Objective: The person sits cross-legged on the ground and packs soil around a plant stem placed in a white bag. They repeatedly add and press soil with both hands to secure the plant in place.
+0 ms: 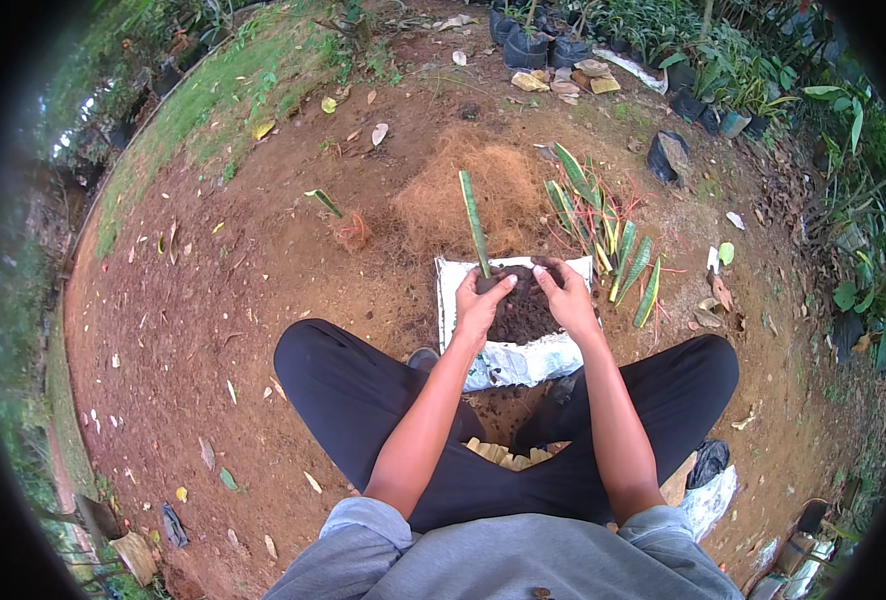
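Observation:
My left hand [480, 304] and my right hand [563, 296] cup a clump of dark soil [516, 281] between them. A variegated snake plant leaf [474, 217] stands nearly upright at my left hand; its base is hidden behind the fingers. Below the hands, loose dark soil [525, 321] lies in a white woven sack [449, 300] with its top spread apart. Just beyond the sack is a heap of brown coir fibre [480, 191]. More snake plant leaves [623, 259] lie to the right, among red plastic strings [627, 202].
A leaf piece [326, 202] stands in a fibre ball tied with red string [353, 231] at the left. Stones [529, 81] and black plant bags [525, 49] stand far ahead; a black bag [666, 157] sits at the right. My bent legs flank the sack.

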The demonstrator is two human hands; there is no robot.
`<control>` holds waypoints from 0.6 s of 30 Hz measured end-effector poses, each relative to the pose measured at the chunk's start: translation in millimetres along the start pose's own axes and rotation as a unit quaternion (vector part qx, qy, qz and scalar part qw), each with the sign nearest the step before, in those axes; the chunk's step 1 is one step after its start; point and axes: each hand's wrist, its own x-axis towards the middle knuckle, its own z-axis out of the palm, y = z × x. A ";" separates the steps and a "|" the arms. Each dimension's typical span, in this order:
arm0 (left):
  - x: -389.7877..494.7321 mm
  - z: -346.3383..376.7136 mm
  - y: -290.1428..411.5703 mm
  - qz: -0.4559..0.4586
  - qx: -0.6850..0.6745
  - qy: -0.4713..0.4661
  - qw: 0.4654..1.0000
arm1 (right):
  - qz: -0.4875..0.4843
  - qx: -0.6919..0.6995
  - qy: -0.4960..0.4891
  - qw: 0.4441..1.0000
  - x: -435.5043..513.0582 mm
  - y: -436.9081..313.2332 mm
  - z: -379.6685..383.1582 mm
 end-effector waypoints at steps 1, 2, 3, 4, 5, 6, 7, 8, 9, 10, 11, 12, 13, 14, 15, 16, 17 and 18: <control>0.5 0.2 -1.5 0.003 -0.002 0.011 1.000 | 0.012 -0.008 -0.011 1.000 -0.1 -0.8 -0.4; 1.7 -0.4 -2.7 0.004 -0.009 0.012 1.000 | 0.028 -0.020 -0.023 0.999 -0.3 -1.9 -1.6; 3.2 -1.4 -3.8 0.004 -0.016 0.014 1.000 | 0.051 -0.036 -0.030 0.998 -0.8 -3.1 -2.8; 4.3 -2.3 -5.0 -0.007 -0.017 0.024 1.000 | 0.042 -0.067 -0.033 0.996 -2.1 -3.9 -2.1; 5.2 -3.1 -6.2 0.009 -0.023 0.015 1.000 | 0.039 -0.102 -0.032 0.993 -3.9 -4.5 -0.9; 5.8 -3.8 -7.2 0.012 -0.023 0.013 1.000 | 0.037 -0.137 -0.030 0.989 -5.1 -4.8 0.4; 6.2 -4.3 -7.9 0.016 -0.024 0.011 1.000 | 0.038 -0.135 -0.033 0.990 -5.7 -4.9 1.7; 6.2 -4.3 -8.5 0.017 -0.023 0.012 1.000 | 0.039 -0.133 -0.035 0.990 -6.7 -4.6 1.8; 5.9 -4.1 -8.8 0.018 -0.022 0.013 1.000 | 0.024 -0.123 -0.041 0.991 -7.4 -4.1 1.8; 5.5 -3.8 -8.8 0.018 -0.021 0.013 1.000 | 0.022 -0.133 -0.020 0.991 -6.2 -3.2 4.9; 5.1 -3.4 -8.4 0.023 -0.017 0.015 0.999 | 0.004 -0.134 -0.003 0.991 -5.1 -2.3 8.4; 4.8 -3.0 -7.9 0.027 -0.014 0.016 0.999 | 0.013 -0.151 0.016 0.988 -5.0 -1.9 9.4; 4.6 -2.5 -7.2 0.031 -0.010 0.017 0.999 | -0.011 -0.132 0.014 0.991 -5.1 -1.8 9.4; 4.1 -1.6 -7.2 0.032 -0.017 0.020 0.999 | -0.009 -0.127 0.014 0.992 -5.6 -1.8 9.2; 3.6 -0.4 -7.3 0.033 -0.023 0.024 0.999 | -0.006 -0.122 0.013 0.992 -6.2 -2.1 8.8; 3.3 0.2 -7.2 0.034 -0.030 0.027 0.999 | -0.012 -0.132 0.018 0.991 -6.6 -2.5 8.6; 3.2 0.2 -7.0 0.033 -0.030 0.026 0.999 | -0.018 -0.141 0.023 0.990 -7.2 -2.8 8.1; 3.3 0.0 -6.7 0.032 -0.030 0.025 0.999 | -0.025 -0.150 0.028 0.988 -7.4 -2.7 7.9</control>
